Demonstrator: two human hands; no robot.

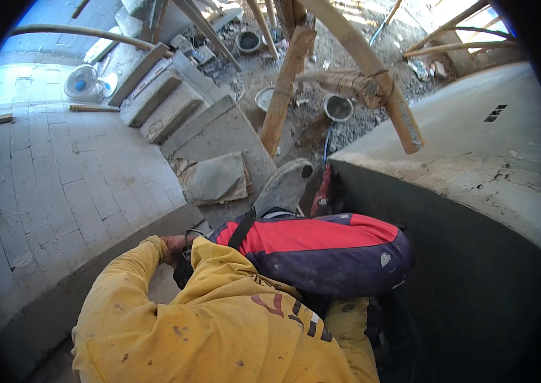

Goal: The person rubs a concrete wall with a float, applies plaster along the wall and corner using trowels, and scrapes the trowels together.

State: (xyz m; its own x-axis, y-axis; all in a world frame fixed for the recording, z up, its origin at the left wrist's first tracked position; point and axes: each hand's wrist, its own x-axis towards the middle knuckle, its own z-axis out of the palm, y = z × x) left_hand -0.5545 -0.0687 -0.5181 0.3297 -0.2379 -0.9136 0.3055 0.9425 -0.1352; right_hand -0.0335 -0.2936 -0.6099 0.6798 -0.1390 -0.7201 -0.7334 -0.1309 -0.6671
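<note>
My left arm, in a stained yellow sleeve, bends at the elbow. My left hand [173, 245] is against my body beside a dark strap [242, 230]; its fingers are hidden, and a thin dark band circles the wrist. My raised knee, in purple and red trousers [328, 249], crosses the middle. Beyond it lies a grey, dusty, sole-shaped thing [283, 186]. Next to that is a reddish long thing [323, 189], with a blue hose or cord [328, 145] leading up to it. A yellow sleeve [352, 325] shows below the knee; my right hand is hidden.
Concrete steps [168, 96] and a folded sack [216, 179] are ahead left. A standing fan [85, 83] is on the tiled surface [40, 166]. Wooden props [286, 89] and a bamboo pole [373, 70] rise ahead, near buckets [337, 108]. A dark wall [449, 242] borders my right.
</note>
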